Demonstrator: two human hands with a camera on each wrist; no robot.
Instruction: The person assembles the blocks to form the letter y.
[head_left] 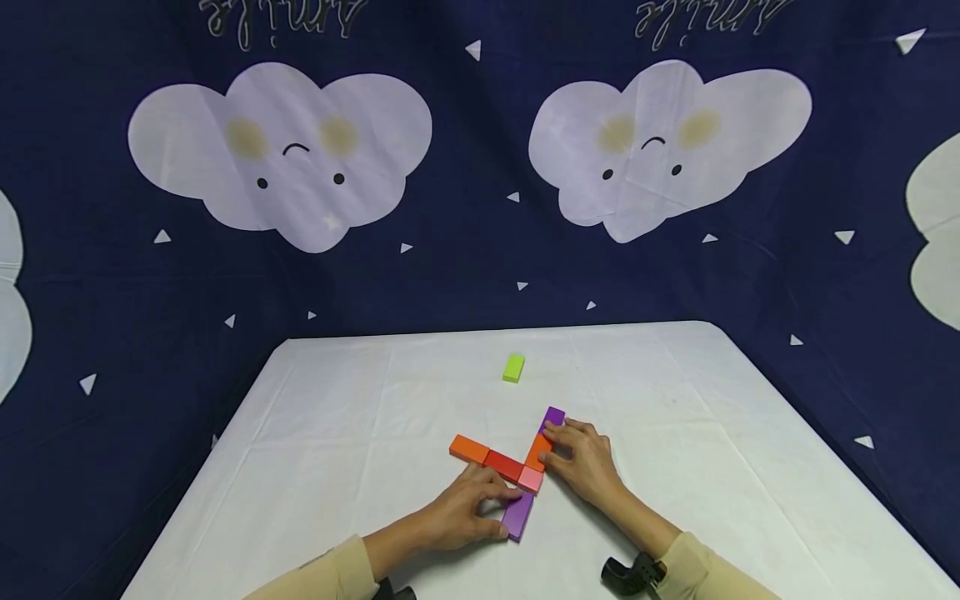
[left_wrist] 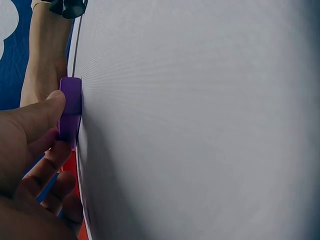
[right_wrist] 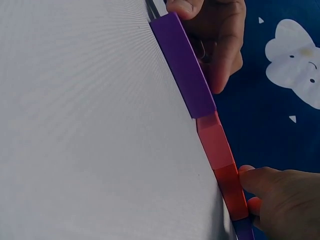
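Note:
Flat coloured blocks lie end to end on the white table in a branching shape. My left hand (head_left: pixel 461 508) pinches the near purple block (head_left: pixel 517 518) between thumb and index finger, its other fingers beside the red block (head_left: pixel 504 465). That purple block (left_wrist: pixel 70 97) also shows in the left wrist view. My right hand (head_left: pixel 587 458) has thumb and index finger at the orange block (head_left: pixel 536 454) on the right arm of the shape, below the far purple block (head_left: pixel 553 417). A pink block (head_left: pixel 530 479) sits at the junction. Another orange block (head_left: pixel 468 449) ends the left arm.
A lime-green block (head_left: pixel 513 367) lies apart towards the back of the white table (head_left: pixel 360 392). A dark blue curtain (head_left: pixel 480 275) with white clouds hangs behind and beside the table. Each wrist carries a black camera mount, the right one (head_left: pixel 633 575) more visible.

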